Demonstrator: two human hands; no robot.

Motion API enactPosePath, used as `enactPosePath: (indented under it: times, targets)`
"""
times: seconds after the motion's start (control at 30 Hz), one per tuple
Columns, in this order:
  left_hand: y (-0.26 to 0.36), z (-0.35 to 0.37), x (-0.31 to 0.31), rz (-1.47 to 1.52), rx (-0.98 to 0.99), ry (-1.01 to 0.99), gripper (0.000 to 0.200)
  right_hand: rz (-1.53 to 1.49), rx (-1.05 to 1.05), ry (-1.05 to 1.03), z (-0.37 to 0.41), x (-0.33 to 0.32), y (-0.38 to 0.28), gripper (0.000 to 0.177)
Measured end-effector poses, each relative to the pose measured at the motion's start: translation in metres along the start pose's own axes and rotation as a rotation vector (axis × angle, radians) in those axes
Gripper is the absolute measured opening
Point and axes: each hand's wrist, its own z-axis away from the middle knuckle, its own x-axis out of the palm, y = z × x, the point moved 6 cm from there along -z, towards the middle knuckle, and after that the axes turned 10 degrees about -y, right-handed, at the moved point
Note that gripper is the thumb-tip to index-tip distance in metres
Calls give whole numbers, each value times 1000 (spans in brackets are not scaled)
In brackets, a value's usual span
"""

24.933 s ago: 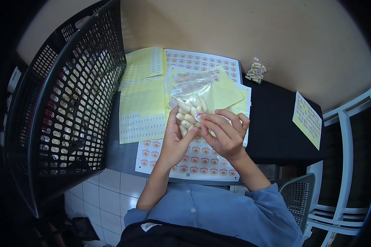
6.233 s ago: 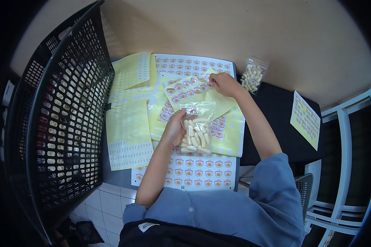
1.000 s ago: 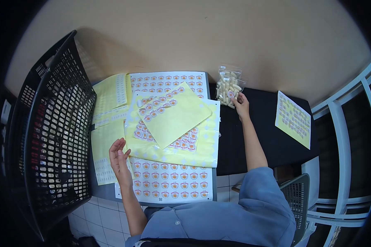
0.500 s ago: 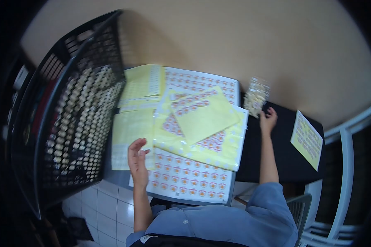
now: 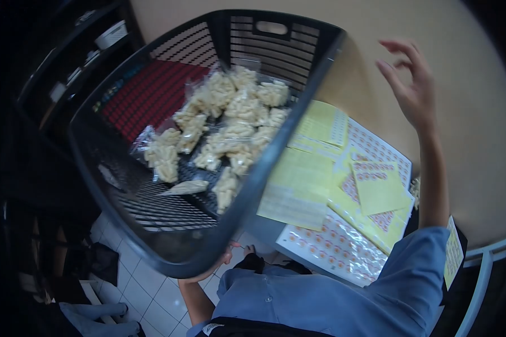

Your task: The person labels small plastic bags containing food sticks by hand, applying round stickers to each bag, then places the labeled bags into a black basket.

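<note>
A large black plastic basket (image 5: 194, 258) fills the left of the view, its open top facing me. Inside lie several clear bags of pale, cream-coloured pieces (image 5: 230, 140). My left hand (image 5: 222, 262) is at the basket's near lower corner, mostly hidden behind its rim, with only a few fingertips showing. Raised to the right of the basket, my right hand (image 5: 413, 84) is open, fingers apart and slightly curved, holding nothing. Below it, sticker sheets with yellow backing (image 5: 382, 188) overlap white sheets of round orange stickers (image 5: 331, 247) on the table.
Partly hidden by my right forearm, another bag of pale pieces (image 5: 415, 191) sits by the sheets' right edge. A yellow sheet (image 5: 453, 253) lies farther right. Dark shelves (image 5: 67, 62) stand at the left, above a white tiled floor (image 5: 157, 295). A beige wall (image 5: 365, 22) rises behind.
My view has swung left, showing the basket's inside. My right hand has left the bag on the black surface and risen; my left hand has moved from over the sheets to the basket's corner.
</note>
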Motion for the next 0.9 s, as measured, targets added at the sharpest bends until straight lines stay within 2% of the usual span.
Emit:
enactPosePath:
  times: [0.03, 0.07, 0.13, 0.17, 0.27, 0.3, 0.37, 0.4, 0.47, 0.5, 0.57, 0.6, 0.63, 0.73, 0.83, 0.9]
  targets:
    - [-88, 44, -36, 197, 59, 240, 30, 12, -105, -73, -28, 17, -26, 26]
    - [-68, 55, -41, 192, 66, 258, 30, -5, -210, -162, -53, 38, -51, 26]
    - [4, 84, -53, -275, 68, 473, 27, -7, -408, -320, -96, 83, -92, 26]
    - [-3, 96, -62, -81, -28, 487, 32, 5, -500, -392, -111, 107, -110, 25]
    - [-17, 127, -87, 47, -3, 655, 30, 239, -540, -683, -139, 181, -158, 29]
    - [-24, 136, -92, 150, -3, 702, 26, 331, -506, -834, -145, 208, -165, 27]
    - [-32, 146, -97, 175, 0, 765, 26, 590, -545, -1125, -149, 252, -174, 22]
    - [-37, 153, -101, 198, 3, 820, 25, 618, -554, -1198, -147, 267, -175, 19]
    - [-58, 163, -104, 201, -36, 782, 27, 738, -611, -1348, -133, 303, -167, 15]
    - [-68, 170, -106, 105, -87, 820, 28, 787, -681, -1358, -123, 326, -157, 13]
    - [-78, 176, -107, 15, -130, 857, 28, 758, -620, -1544, -98, 356, -139, 15]
    - [-83, 180, -109, 59, -147, 893, 32, 734, -598, -1534, -88, 369, -132, 20]
    - [-87, 183, -110, 103, -167, 927, 36, 687, -752, -1525, -75, 371, -137, 24]
    - [-91, 186, -115, 164, -229, 962, 42, 827, -885, -1380, -45, 390, -126, 28]
    - [-89, 177, -120, 177, -274, 956, 43, 835, -882, -1296, -26, 405, -100, 30]
    - [-93, 169, -126, 181, -276, 944, 42, 913, -884, -1320, -30, 419, -91, 31]
